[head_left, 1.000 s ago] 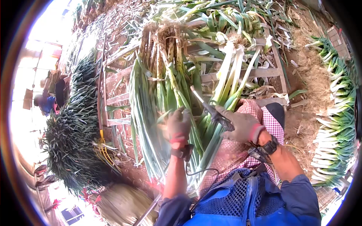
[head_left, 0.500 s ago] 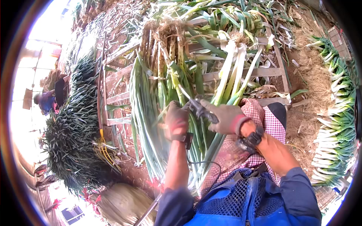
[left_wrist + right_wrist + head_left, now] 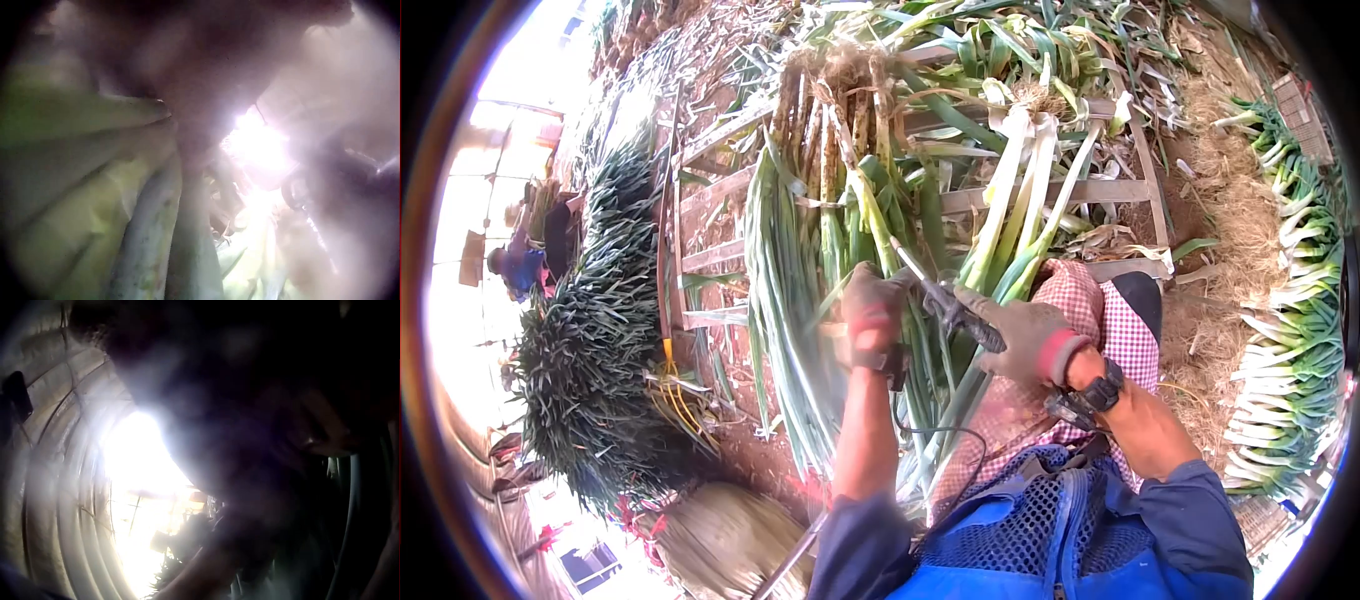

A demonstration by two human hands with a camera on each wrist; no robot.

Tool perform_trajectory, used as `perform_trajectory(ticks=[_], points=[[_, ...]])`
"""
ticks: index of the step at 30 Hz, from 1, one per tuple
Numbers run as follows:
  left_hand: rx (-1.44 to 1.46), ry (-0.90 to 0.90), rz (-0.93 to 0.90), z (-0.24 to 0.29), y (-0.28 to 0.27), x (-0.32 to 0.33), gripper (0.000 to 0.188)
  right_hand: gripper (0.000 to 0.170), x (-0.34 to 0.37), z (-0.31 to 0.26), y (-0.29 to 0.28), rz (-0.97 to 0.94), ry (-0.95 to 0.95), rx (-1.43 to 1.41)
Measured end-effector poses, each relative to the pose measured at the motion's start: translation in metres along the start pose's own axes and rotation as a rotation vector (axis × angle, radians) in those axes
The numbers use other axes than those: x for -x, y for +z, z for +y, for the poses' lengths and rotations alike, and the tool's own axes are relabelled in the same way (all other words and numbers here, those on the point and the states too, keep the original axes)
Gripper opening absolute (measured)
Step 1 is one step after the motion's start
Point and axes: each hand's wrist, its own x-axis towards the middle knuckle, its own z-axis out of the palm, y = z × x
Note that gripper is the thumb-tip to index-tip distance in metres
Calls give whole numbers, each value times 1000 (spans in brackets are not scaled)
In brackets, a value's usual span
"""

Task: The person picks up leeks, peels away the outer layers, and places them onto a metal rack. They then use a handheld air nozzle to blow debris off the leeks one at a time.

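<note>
My gloved left hand [image 3: 874, 303] grips a leek [image 3: 870, 205] by its green part, root end pointing away from me; the left wrist view shows leaves [image 3: 144, 231] bunched below the hand. In my gloved right hand [image 3: 1028, 335] is a black air blow gun [image 3: 962, 318]. Its slim nozzle [image 3: 908, 260] slants toward the held leek, just beyond the left fingers. Unpeeled leeks [image 3: 800, 130] with brown, dirty stems lie under and left of the left hand. Cleaned leeks with white stems [image 3: 1012, 190] lie to the right. The right wrist view is mostly dark.
Beneath the leeks is a slatted wooden rack [image 3: 1105, 190], with stripped leaves [image 3: 1000, 45] heaped at its far end. A tall leek pile [image 3: 590, 360] stands left; a row of cleaned leeks [image 3: 1280, 390] lies right. Another person [image 3: 520, 270] is far left.
The blow gun swung left toward the left hand, then drew back slightly right, its nozzle now lower than at first. The left hand shifted slightly and kept its grip on the leek.
</note>
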Motion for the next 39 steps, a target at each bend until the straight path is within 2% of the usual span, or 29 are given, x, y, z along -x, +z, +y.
perform_trajectory(ticks=[3,6,8,9,12,14,16,20,22,24,27,30,32,33,35,37,39], points=[[-36,-14,28,-1,2,3,51,100,6,0,3,-73,-56,66],[12,-31,-7,-1,1,7,49,100,0,-2,1,-65,-22,45],[50,-45,-47,-3,-1,8,48,100,-4,-3,-1,18,-5,25],[22,-48,-44,-5,-1,8,48,100,0,-4,-5,-73,1,-13],[-32,-30,0,-13,7,4,45,102,12,-4,3,-126,-34,52],[8,-47,14,-5,7,9,42,104,4,-3,7,-106,-10,53],[53,-44,-7,-4,4,13,41,106,-4,-3,7,-6,-9,54],[83,-14,-5,-14,4,12,42,100,11,-5,6,-111,-19,80],[62,-39,-8,-8,4,13,41,100,9,-7,5,-84,-38,67],[41,-64,-6,-6,5,14,40,103,0,-12,-1,-73,29,65],[50,-61,4,-14,6,10,42,101,10,-11,5,-75,-8,63],[78,-30,-34,-19,11,10,46,100,8,-13,1,-104,5,89],[118,-47,-50,-15,7,12,50,101,0,-14,-1,-50,52,67],[117,-47,-49,-18,9,11,50,102,4,-9,1,-39,22,-6],[81,-57,39,-23,13,9,44,100,12,-9,6,-71,7,47],[62,-72,26,-19,13,10,44,98,12,-11,5,-118,37,70],[43,-88,19,-14,10,13,44,98,-6,-6,5,-58,25,80]])
